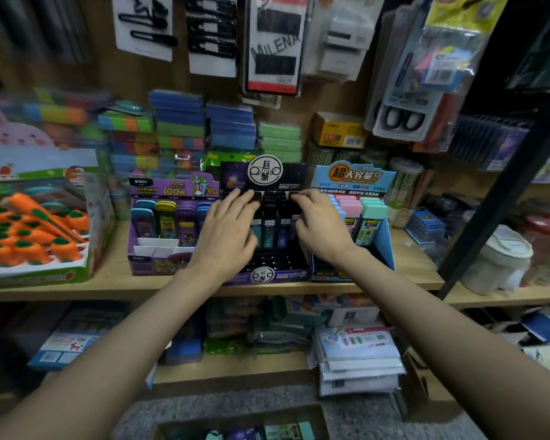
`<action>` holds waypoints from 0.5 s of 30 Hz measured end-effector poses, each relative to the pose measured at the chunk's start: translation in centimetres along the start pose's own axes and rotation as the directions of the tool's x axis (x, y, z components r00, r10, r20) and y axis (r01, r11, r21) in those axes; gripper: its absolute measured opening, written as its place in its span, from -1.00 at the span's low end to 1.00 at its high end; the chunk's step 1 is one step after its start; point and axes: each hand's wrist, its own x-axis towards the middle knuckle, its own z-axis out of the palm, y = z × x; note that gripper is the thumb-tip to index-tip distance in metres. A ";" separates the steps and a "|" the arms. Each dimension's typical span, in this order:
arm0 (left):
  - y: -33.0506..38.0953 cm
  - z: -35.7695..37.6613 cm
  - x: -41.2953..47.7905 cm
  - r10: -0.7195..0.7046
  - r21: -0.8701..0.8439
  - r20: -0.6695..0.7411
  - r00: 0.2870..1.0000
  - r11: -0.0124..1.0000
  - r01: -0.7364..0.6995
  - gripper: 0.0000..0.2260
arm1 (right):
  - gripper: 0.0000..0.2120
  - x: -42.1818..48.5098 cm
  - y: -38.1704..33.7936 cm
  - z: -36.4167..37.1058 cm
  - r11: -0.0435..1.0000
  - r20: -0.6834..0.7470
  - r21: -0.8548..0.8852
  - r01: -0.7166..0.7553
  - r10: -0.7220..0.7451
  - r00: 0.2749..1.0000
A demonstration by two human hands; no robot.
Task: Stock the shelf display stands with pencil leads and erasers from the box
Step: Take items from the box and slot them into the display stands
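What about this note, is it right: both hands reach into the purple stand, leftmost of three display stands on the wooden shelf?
No. The head view shows the left hand and right hand reaching into the black stand, the middle of three display stands on the wooden shelf; the purple stand sits beside it.

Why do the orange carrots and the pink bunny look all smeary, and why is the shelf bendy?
Head view: the orange carrots and pink bunny sit near the frame's edge, smeared by blur; the black display stand in the middle looks sharper. Same view: the wide-angle lens bows the shelf; light is dim.
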 end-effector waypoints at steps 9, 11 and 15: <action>-1.2 -3.5 -7.4 -0.059 -0.064 0.181 0.982 0.995 0.071 -0.66 | -0.41 -1.2 -1.4 -0.1 0.998 0.231 -0.065 -0.006 0.020 0.973; -1.7 -4.0 -8.8 -0.100 -0.072 0.204 0.974 0.991 0.116 -0.71 | -0.43 -1.7 -1.4 -0.3 0.998 0.193 -0.042 -0.040 0.047 0.980; -2.2 -2.7 -12.0 -0.228 -0.145 0.343 0.911 0.946 0.291 -0.78 | -0.60 -5.5 -2.2 0.0 0.997 0.082 0.075 -0.025 0.019 0.996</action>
